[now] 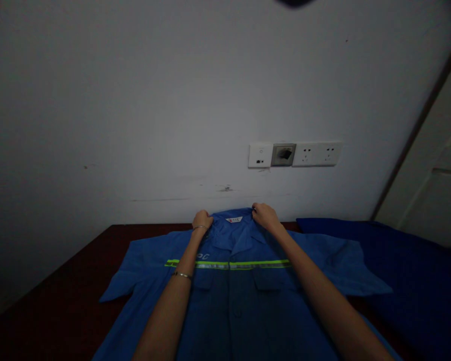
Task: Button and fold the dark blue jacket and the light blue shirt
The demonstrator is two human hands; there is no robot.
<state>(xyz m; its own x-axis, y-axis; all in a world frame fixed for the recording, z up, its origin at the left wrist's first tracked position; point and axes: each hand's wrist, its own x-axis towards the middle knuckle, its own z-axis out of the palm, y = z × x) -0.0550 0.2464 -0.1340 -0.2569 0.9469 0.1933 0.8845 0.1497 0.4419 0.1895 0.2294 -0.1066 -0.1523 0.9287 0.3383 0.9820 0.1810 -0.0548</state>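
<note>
A blue short-sleeved work shirt (218, 311) lies spread front side up, its collar toward the wall and its sleeves out to both sides. A yellow-green and silver reflective band crosses its chest, and a white label shows inside the collar. My left hand (202, 219) is closed on the left end of the collar. At the collar's right end, the fingers of my right hand (265, 215) pinch the cloth. My forearms reach across the shirt and cover parts of its chest.
Beneath the shirt is a dark red surface (60, 296) that ends against the pale wall (173, 100). Dark blue cloth (417, 281) lies at the right. Wall sockets (315, 154) sit above the collar, and a light-coloured door or panel (439, 190) stands at the far right.
</note>
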